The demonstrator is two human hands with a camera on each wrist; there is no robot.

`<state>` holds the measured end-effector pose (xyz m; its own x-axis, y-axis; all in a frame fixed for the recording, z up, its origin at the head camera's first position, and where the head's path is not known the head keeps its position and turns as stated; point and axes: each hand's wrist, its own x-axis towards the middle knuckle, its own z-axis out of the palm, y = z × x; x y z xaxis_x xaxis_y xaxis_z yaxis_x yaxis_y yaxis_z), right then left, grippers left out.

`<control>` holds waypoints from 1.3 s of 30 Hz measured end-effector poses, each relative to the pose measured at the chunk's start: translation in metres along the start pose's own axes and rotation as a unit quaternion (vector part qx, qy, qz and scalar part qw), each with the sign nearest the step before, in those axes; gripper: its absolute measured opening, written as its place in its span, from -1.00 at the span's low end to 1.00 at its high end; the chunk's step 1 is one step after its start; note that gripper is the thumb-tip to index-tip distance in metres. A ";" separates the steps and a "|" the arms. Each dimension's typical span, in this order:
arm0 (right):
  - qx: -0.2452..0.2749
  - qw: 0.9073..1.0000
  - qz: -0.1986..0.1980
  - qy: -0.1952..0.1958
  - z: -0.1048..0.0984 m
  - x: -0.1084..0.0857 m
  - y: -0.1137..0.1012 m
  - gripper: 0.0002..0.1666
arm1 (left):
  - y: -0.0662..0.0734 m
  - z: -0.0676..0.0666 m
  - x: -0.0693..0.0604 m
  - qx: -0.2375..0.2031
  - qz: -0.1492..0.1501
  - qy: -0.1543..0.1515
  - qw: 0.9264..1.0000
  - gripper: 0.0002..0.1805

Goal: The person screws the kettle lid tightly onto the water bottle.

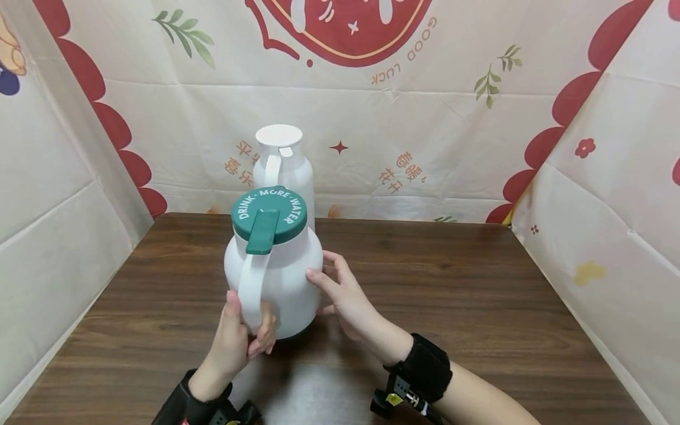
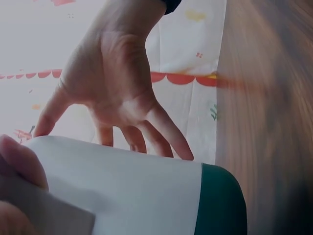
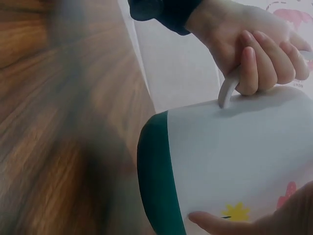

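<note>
A white thermos jug (image 1: 287, 283) with a green lid (image 1: 271, 215) lettered "DRINK MORE WATER" stands at the middle of the table. Its handle (image 1: 252, 289) faces me, and my left hand (image 1: 228, 348) grips the lower part of it, fingers curled round. The right wrist view shows that grip beside the jug's green base band (image 3: 159, 171) and printed yellow flower (image 3: 236, 212). My right hand (image 1: 353, 307) touches the jug's right side with spread, fairly straight fingers. Whether the base rests fully on the table I cannot tell.
Just behind the jug is a second white jug (image 1: 294, 171) with a flat white top and a handle, partly hidden. Brown wood-grain table (image 1: 425, 283) lies below. Printed white cloth (image 1: 404, 118) hangs at the back and both sides.
</note>
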<state>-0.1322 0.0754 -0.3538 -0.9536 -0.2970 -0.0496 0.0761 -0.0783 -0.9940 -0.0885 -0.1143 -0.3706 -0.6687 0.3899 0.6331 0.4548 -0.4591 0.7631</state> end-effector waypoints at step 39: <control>-0.015 1.000 0.013 0.015 0.018 0.022 0.031 -0.25 | -0.021 -0.036 -0.020 -0.023 -0.006 -0.017 1.000 -0.29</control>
<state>-0.1453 0.0491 -0.3840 -0.9596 -0.2702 -0.0786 0.0933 -0.0420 -0.9947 -0.1062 -0.1412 -0.4042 -0.6532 0.4213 0.6291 0.4199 -0.4898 0.7640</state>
